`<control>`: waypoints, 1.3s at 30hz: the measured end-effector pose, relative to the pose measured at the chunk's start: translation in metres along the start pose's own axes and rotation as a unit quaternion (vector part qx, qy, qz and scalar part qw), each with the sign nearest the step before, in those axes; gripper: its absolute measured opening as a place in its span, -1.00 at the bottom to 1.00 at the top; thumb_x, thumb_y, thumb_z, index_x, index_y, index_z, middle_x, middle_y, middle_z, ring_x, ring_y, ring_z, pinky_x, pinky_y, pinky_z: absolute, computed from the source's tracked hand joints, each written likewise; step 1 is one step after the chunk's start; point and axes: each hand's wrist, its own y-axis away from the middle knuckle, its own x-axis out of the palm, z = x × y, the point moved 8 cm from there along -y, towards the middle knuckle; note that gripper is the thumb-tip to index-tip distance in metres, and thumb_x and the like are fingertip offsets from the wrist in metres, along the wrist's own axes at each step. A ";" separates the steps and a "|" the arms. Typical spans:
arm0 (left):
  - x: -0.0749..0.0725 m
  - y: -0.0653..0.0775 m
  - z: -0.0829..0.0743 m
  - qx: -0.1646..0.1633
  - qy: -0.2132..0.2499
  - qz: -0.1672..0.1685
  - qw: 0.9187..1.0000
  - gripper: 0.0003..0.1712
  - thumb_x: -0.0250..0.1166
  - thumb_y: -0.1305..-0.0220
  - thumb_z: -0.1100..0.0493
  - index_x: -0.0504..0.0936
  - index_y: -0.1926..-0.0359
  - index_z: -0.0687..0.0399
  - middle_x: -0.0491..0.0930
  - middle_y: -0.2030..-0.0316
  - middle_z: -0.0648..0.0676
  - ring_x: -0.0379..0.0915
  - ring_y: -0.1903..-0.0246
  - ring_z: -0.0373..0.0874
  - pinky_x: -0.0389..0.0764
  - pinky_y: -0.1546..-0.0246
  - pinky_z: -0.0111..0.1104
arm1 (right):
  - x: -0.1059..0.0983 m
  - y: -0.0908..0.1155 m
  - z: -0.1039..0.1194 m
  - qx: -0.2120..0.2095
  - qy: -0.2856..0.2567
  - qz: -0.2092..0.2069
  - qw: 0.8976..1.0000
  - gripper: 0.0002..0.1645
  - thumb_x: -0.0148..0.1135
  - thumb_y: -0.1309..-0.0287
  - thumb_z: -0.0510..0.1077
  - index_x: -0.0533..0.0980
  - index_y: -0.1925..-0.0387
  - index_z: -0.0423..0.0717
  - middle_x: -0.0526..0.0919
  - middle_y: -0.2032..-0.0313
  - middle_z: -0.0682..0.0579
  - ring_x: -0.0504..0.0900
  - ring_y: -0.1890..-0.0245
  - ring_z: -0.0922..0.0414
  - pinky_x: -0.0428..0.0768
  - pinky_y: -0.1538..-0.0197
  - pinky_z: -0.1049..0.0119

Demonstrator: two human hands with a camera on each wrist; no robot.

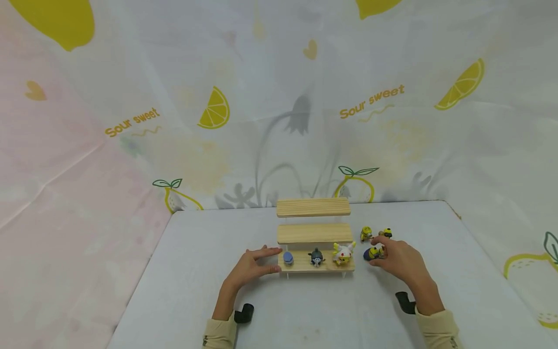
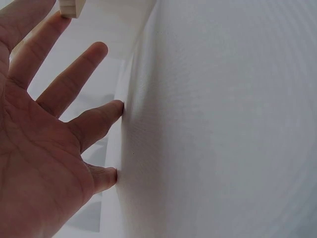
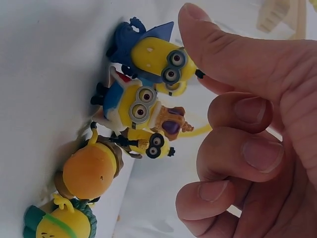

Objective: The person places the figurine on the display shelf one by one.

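My left hand (image 1: 254, 265) is at the left end of the lowest board of a three-step wooden display rack (image 1: 301, 265), thumb and fingers spread. In the left wrist view a fingertip meets the board's end (image 2: 72, 8), and the lower fingertips touch the white tabletop. My right hand (image 1: 401, 259) reaches over a cluster of minion figures, thumb and forefinger apart. Closest to its thumb is a minion in a blue cape (image 3: 156, 57), standing on the table. Beside it stands a minion with a gold crown (image 3: 131, 105); the other fingers curl with nothing in them.
On the lowest board stand a blue figure (image 1: 288, 258), a dark grey figure (image 1: 316, 258) and a white-and-yellow figure (image 1: 343, 253). The middle board (image 1: 315, 233) and top board (image 1: 313, 207) rise behind. More minions, one orange-bodied (image 3: 88, 171), stand near the right hand.
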 end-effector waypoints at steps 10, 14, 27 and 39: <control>0.000 0.000 -0.003 0.010 0.012 0.000 1.000 -0.44 0.54 -0.06 0.10 0.68 -0.15 -0.06 0.61 -0.12 0.03 0.24 -0.33 0.22 -0.42 -0.25 0.41 | 0.001 -0.001 -0.001 0.002 0.014 -0.004 1.000 -0.54 0.56 0.07 -0.09 0.60 0.10 -0.05 0.43 0.58 0.14 0.35 0.62 0.17 0.32 0.59 0.26; 0.000 0.000 0.000 0.006 -0.003 0.005 1.000 -0.43 0.53 -0.07 -0.01 0.68 -0.15 -0.14 0.60 -0.13 -0.02 0.24 -0.34 0.18 -0.39 -0.27 0.39 | 0.002 -0.001 -0.001 0.000 0.019 -0.005 1.000 -0.57 0.56 0.06 -0.09 0.60 0.12 -0.06 0.44 0.56 0.13 0.36 0.61 0.16 0.33 0.58 0.26; 0.001 0.000 0.001 0.006 -0.004 0.007 1.000 -0.42 0.52 -0.06 -0.07 0.67 -0.16 -0.21 0.58 -0.15 -0.04 0.22 -0.35 0.16 -0.40 -0.28 0.38 | 0.003 -0.003 -0.002 0.007 0.011 -0.012 1.000 -0.69 0.48 -0.04 -0.12 0.60 0.18 -0.08 0.46 0.57 0.13 0.35 0.61 0.16 0.32 0.58 0.26; 0.001 0.000 0.002 0.004 -0.001 0.004 1.000 -0.42 0.52 -0.07 -0.08 0.67 -0.16 -0.23 0.57 -0.16 -0.05 0.22 -0.36 0.15 -0.40 -0.28 0.37 | 0.007 -0.002 -0.004 0.011 -0.021 -0.022 0.999 -0.72 0.47 -0.08 -0.09 0.53 0.27 -0.08 0.34 0.68 0.14 0.30 0.69 0.17 0.26 0.62 0.29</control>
